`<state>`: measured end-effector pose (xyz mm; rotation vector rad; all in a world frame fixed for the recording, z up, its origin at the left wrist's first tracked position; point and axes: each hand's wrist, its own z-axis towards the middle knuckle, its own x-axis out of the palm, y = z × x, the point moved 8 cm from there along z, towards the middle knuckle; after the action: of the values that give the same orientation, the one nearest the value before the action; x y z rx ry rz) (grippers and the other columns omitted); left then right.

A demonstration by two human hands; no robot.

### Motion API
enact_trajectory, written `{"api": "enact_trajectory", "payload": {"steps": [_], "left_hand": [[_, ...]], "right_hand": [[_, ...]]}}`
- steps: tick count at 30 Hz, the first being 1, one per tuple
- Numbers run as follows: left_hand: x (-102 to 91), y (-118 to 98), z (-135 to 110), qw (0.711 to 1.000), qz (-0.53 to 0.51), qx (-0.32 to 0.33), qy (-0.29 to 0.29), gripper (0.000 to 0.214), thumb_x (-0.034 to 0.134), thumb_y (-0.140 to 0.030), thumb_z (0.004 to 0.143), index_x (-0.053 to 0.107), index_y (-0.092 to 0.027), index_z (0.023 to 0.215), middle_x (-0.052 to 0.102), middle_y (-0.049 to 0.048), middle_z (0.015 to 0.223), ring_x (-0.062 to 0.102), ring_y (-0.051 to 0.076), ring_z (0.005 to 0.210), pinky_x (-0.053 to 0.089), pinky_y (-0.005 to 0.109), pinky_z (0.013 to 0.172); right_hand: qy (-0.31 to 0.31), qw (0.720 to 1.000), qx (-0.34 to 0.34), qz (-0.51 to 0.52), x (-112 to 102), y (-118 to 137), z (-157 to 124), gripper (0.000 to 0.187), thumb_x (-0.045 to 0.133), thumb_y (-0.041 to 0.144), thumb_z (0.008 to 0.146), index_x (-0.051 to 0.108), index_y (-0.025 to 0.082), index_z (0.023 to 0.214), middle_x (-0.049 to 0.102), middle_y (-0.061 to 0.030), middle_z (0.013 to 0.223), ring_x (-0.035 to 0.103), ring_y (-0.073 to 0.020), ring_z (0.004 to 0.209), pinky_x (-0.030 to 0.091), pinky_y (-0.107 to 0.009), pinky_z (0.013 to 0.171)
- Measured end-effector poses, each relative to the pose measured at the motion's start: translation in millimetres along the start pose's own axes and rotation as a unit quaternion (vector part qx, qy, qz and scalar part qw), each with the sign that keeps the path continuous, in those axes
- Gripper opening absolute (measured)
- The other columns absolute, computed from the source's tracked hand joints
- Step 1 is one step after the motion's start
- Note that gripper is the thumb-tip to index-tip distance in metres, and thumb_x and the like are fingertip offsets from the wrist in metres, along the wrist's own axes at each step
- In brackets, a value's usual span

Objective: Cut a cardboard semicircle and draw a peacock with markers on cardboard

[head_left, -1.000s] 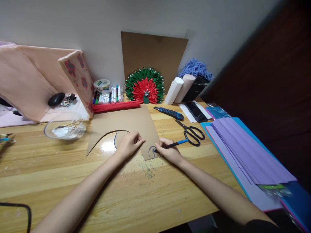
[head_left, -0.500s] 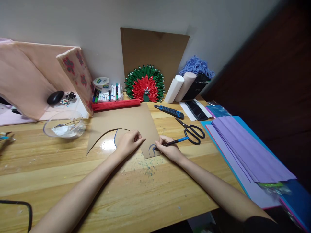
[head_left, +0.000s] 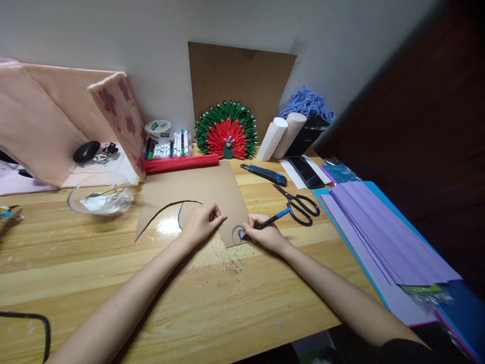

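Note:
A brown sheet of cardboard point(head_left: 193, 182) with a curved cut-out on its near side lies flat on the table. My left hand point(head_left: 202, 221) is closed, thumb and curled fingers at the cardboard's inner cut edge, steadying it. Between the fingertips of my right hand point(head_left: 267, 233) is a blue-and-black marker point(head_left: 275, 217), tilted, its tip down on the cardboard's near right corner. A small rounded blue outline point(head_left: 235, 233) with a curl inside shows at the tip. Another blue curve point(head_left: 180, 215) runs beside my left hand. Black-handled scissors point(head_left: 299, 205) lie just beyond the marker's back end.
Beyond the cardboard are a blue utility knife point(head_left: 265, 175), a red paper roll point(head_left: 182, 163), several markers point(head_left: 176, 146) and a green-and-red peacock craft point(head_left: 227, 134). A clear bowl point(head_left: 100, 197) stands left. Purple sheets point(head_left: 390, 237) are stacked right, near a phone point(head_left: 306, 172).
The marker's back end has swung slightly left and up, and more blue line shows inside the small outline. My left hand and the cardboard have stayed put.

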<state>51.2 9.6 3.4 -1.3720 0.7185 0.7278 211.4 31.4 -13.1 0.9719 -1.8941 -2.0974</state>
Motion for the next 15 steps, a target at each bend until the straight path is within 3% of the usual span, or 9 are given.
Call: {"api": "enact_trajectory", "payload": {"steps": [5,8,12,15], "left_hand": [[0.0,-1,0,1.0,-0.009,0.001,-0.001,0.024,0.054,-0.042,0.078,0.054,-0.019,0.071,0.053,-0.002,0.06,0.046,0.011,0.055,0.028,0.024,0.052],[0.3,-1,0,1.0,-0.014,0.002,0.0,0.023,0.053,-0.042,0.078,0.054,-0.019,0.072,0.053,-0.0021,0.06,0.046,0.011,0.056,0.029,0.024,0.053],[0.6,0,0,1.0,-0.011,0.006,-0.002,0.024,0.053,-0.042,0.078,0.054,-0.02,0.072,0.053,-0.0022,0.06,0.046,0.012,0.057,0.029,0.024,0.053],[0.4,0,0,1.0,-0.008,0.007,-0.005,0.024,0.053,-0.043,0.079,0.053,-0.02,0.072,0.053,-0.0021,0.06,0.047,0.012,0.057,0.029,0.024,0.053]], "right_hand": [[-0.096,0.991,0.008,0.095,-16,0,3,0.032,0.055,0.036,0.079,0.038,0.02,0.058,0.043,0.0065,0.044,0.037,-0.0083,0.042,0.031,-0.022,0.046],[-0.122,0.987,0.01,0.107,-21,0,6,0.027,0.059,0.037,0.076,0.042,0.02,0.064,0.045,0.0059,0.051,0.039,-0.0085,0.046,0.031,-0.021,0.048],[-0.106,0.991,-0.001,0.08,-18,3,5,0.021,0.063,0.035,0.073,0.049,0.019,0.074,0.051,0.0026,0.067,0.047,-0.0107,0.061,0.036,-0.022,0.056],[-0.055,0.998,-0.002,0.044,-9,3,1,0.021,0.061,0.036,0.075,0.049,0.019,0.071,0.05,0.0027,0.064,0.045,-0.0108,0.059,0.034,-0.022,0.053]]}}
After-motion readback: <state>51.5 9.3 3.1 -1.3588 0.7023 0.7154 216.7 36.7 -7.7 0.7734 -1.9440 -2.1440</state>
